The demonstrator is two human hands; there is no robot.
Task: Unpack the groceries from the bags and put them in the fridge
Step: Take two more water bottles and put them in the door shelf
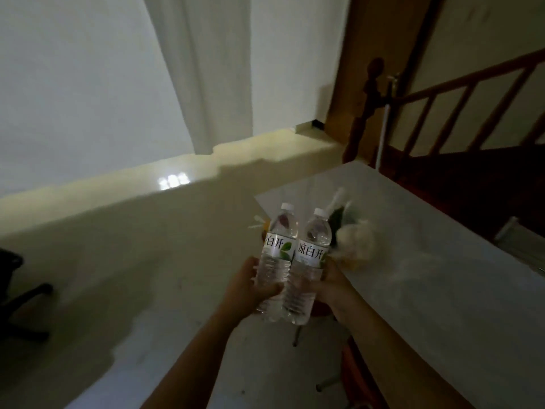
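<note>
Two clear water bottles with white caps and white labels stand side by side in the air, low in the middle of the head view. My left hand (246, 287) grips the lower part of the left bottle (275, 255). My right hand (333, 286) grips the lower part of the right bottle (309, 261). The bottles touch each other and tilt slightly away from me. Behind the right bottle a blurred pale bag with something green in it (354, 243) lies on the white table (442, 276). No fridge is in view.
The white table fills the right side, its near-left corner by my hands. A wooden stair railing (442, 113) rises at the far right. A low cream wall ledge (147, 184) runs across the left. A dark chair base (20, 305) sits at the left edge.
</note>
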